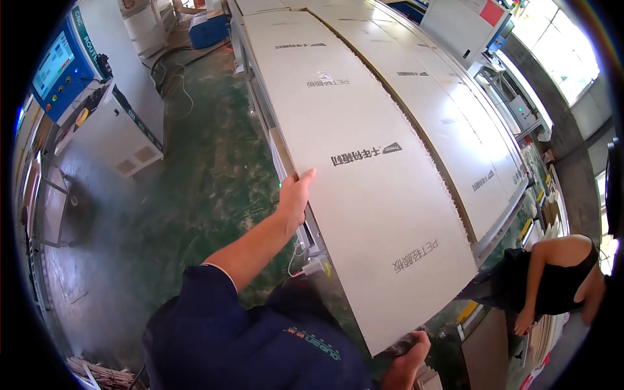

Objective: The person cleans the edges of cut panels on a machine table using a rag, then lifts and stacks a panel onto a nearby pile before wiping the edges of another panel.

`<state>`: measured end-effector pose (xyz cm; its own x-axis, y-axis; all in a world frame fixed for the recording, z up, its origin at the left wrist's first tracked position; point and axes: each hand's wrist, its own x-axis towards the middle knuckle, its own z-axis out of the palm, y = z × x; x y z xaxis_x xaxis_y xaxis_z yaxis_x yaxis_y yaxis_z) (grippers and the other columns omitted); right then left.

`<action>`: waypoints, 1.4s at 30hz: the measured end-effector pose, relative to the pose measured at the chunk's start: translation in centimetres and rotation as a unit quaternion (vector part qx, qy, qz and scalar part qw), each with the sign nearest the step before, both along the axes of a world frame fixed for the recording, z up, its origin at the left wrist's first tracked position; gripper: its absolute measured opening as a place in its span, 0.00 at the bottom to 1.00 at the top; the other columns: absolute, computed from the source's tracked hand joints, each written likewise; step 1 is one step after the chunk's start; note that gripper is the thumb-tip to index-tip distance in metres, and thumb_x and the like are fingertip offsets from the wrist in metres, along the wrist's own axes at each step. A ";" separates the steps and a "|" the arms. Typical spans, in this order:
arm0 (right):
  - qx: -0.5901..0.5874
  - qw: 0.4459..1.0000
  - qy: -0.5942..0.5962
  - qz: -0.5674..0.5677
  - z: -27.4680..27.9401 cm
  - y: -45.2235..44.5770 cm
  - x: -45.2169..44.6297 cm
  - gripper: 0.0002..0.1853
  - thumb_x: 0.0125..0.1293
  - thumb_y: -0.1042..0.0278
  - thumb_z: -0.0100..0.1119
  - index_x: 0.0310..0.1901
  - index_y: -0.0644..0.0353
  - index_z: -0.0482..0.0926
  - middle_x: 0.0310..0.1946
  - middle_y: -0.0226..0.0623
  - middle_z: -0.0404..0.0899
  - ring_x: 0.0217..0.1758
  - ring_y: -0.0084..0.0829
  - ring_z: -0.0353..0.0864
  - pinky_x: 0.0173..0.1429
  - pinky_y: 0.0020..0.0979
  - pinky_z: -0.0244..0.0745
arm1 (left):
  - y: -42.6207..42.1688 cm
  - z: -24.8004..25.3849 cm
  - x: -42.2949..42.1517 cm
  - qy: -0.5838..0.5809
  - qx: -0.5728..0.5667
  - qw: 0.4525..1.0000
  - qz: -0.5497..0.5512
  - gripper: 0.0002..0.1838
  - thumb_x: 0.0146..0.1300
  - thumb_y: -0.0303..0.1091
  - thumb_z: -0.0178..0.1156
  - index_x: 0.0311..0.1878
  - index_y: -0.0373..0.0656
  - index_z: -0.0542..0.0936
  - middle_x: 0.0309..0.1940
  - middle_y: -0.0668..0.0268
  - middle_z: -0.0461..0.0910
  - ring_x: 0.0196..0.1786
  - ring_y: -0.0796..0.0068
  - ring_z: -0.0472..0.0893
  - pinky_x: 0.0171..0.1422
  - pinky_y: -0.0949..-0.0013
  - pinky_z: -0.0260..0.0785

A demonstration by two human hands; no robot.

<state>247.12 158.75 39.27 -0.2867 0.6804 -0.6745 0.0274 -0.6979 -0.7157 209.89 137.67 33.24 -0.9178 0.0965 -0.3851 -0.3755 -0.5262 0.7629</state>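
Note:
A long white printed board (364,195) with ragged film along its right side lies lengthwise on the machine table, its near end jutting out toward me. My left hand (296,195) grips the board's left edge, thumb on top and the other fingers mostly hidden at the side. At the near end, my right hand (413,354) holds the corner region from below, its fingers partly covered by the board. To the right, past a narrow dark gap, lies a second white board (448,130) with similar printing.
A control cabinet (123,127) with a lit screen (53,65) stands at left on the green floor (208,169). Another person (552,273) in a dark top stands at right, near stacked panels. A white machine (465,29) is behind the table.

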 end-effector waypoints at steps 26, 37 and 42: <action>0.288 0.949 0.115 -0.061 6.0 -6.4 6.9 0.30 0.58 0.69 0.57 0.64 0.60 0.68 0.45 0.38 0.77 0.49 0.31 0.78 0.59 0.32 0.73 | -5.4 -1.6 4.7 -0.012 -0.081 0.970 -0.228 0.19 0.71 0.45 0.59 0.58 0.46 0.74 0.50 0.63 0.82 0.49 0.65 0.84 0.51 0.58 0.80; 0.468 0.876 -0.106 -0.054 2.5 -2.8 -2.9 0.12 0.60 0.77 0.60 0.46 0.67 0.80 0.38 0.39 0.80 0.42 0.32 0.79 0.49 0.31 0.74 | -10.9 -1.9 2.6 -0.046 -0.094 0.950 -0.296 0.24 0.73 0.52 0.54 0.58 0.42 0.71 0.44 0.59 0.82 0.37 0.68 0.81 0.38 0.61 0.78; 0.599 0.674 -0.381 0.206 -1.7 -0.6 -6.0 0.10 0.57 0.68 0.64 0.40 0.57 0.82 0.44 0.36 0.81 0.54 0.44 0.74 0.63 0.41 0.65 | -17.5 -4.4 -0.5 -0.080 -0.119 0.950 -0.277 0.23 0.73 0.52 0.53 0.58 0.44 0.71 0.45 0.60 0.81 0.37 0.68 0.81 0.40 0.61 0.77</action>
